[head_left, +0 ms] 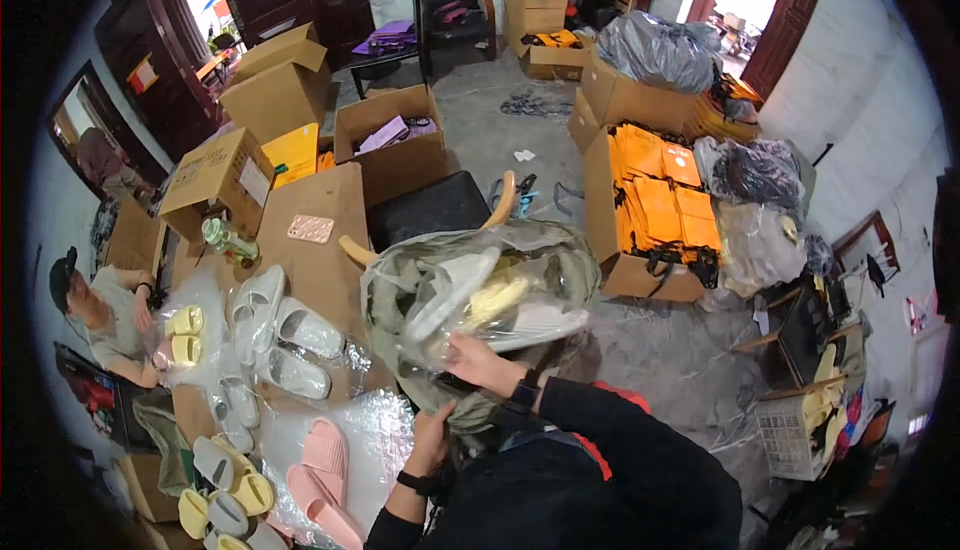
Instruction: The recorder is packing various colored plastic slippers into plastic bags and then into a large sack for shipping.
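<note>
A large greenish sack (590, 285) stands with its mouth wide, holding slippers in clear plastic. My right hand (480, 363) is closed on the clear bag of a pale grey slipper (455, 295) at the sack's mouth. Beside that lies a bagged yellow slipper (497, 297), with a whitish slipper (550, 318) to its right. Lower down, my left hand (429, 438) grips the near rim of the sack. Left of it, a pair of pink slippers (325, 455) lies on a clear plastic sheet (378, 430). Bagged white slippers (298, 375) rest on the cardboard-topped table (335, 190).
A co-worker (115, 320) sits at the left by yellow slippers (186, 335). A phone (311, 228) and green bottle (230, 240) lie on the table. Grey and yellow slippers (228, 490) pile up near left. A carton of orange bags (655, 280) stands right; a black-seated chair (430, 208) stands behind the sack.
</note>
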{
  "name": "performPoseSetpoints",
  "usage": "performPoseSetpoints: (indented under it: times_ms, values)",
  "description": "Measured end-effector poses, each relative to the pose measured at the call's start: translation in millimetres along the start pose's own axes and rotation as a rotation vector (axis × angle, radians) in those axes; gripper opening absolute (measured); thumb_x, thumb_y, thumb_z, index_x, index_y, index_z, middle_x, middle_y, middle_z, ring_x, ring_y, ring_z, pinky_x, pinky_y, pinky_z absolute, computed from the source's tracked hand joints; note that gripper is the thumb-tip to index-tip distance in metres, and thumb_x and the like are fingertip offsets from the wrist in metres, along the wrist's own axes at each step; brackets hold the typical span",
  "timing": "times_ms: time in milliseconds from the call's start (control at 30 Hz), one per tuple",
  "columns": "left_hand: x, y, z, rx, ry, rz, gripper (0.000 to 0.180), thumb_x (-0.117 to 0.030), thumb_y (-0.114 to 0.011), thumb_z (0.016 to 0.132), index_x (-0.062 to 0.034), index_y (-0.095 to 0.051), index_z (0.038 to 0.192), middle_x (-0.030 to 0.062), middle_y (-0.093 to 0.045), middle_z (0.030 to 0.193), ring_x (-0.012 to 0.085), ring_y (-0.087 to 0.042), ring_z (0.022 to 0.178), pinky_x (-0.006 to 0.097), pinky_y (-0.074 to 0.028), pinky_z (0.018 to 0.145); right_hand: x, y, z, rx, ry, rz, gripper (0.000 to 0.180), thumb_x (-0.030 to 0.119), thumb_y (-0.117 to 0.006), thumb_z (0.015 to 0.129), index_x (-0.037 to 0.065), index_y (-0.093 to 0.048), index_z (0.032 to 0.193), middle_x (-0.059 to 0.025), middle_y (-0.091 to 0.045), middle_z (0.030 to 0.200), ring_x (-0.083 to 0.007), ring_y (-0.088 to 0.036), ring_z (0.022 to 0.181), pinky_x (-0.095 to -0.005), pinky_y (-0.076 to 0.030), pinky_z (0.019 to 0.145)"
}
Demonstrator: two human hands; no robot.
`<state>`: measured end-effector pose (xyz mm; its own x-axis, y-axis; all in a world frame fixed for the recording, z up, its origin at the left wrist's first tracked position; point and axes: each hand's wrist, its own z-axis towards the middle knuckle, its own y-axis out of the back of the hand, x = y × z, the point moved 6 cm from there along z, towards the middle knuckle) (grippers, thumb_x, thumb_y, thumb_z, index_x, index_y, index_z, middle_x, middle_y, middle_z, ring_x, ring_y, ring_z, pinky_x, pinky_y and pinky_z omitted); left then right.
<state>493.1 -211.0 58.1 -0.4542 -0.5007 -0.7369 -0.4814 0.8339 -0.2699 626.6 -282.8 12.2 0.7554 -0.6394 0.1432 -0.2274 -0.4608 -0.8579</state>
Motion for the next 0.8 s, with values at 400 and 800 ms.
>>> performPoseSetpoints:
  times_ms: [400,800]
  values:
    - [-18.3,-17.2,-55.9,0.076,0.198,0.196,0.032,-0.008,-0.064,0.078,0.0033,-0.053,0.106,0.0081,-0.061,0.095,0.0184,-0.06,0.084,0.031,-0.047,0.075,-32.4,87.9,-2.4,0.159,-0.501,-1.316,0.026,0.025,-0.048,0.084,0.005,-0.054,0.1,-0.0088,-0.054,0.09,-0.021,-0.051,0.08,-0.0357,-0.046,0.071]
    - [14.4,13.5,-31.5,0.007,0.115,-0.19,0.037,-0.002,-0.062,0.075,0.0004,-0.05,0.109,0.0112,-0.061,0.096,0.0229,-0.062,0.084,0.032,-0.051,0.074,253.2,18.8,-36.0,-0.455,0.998,-1.347,0.046,0.03,-0.064,0.075,0.002,-0.054,0.11,-0.0133,-0.06,0.099,-0.0256,-0.058,0.086,-0.0353,-0.047,0.074]
